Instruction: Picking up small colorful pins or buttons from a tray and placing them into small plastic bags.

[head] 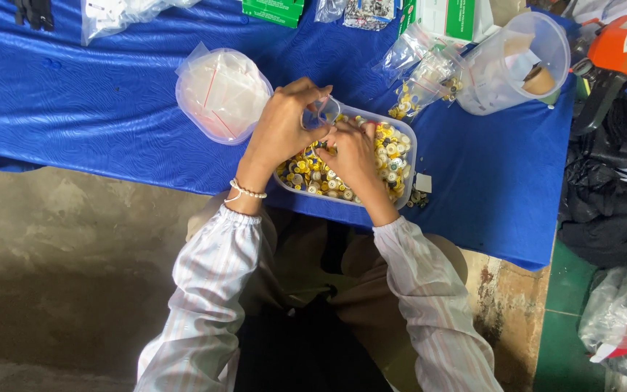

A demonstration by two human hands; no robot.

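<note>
Over the tray of yellow caps, both hands pinch a clear bag.

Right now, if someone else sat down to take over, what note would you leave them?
Left hand: holds a small clear bag over the tray.
Right hand: in the tray, fingers among the yellow caps by the bag's mouth.
Things: stack of empty bags left of the tray; filled bags and a clear tub to its right, all on the blue cloth.
Done: some bags filled.
Left: tray still holds many caps; a few lie loose by its right corner.
</note>
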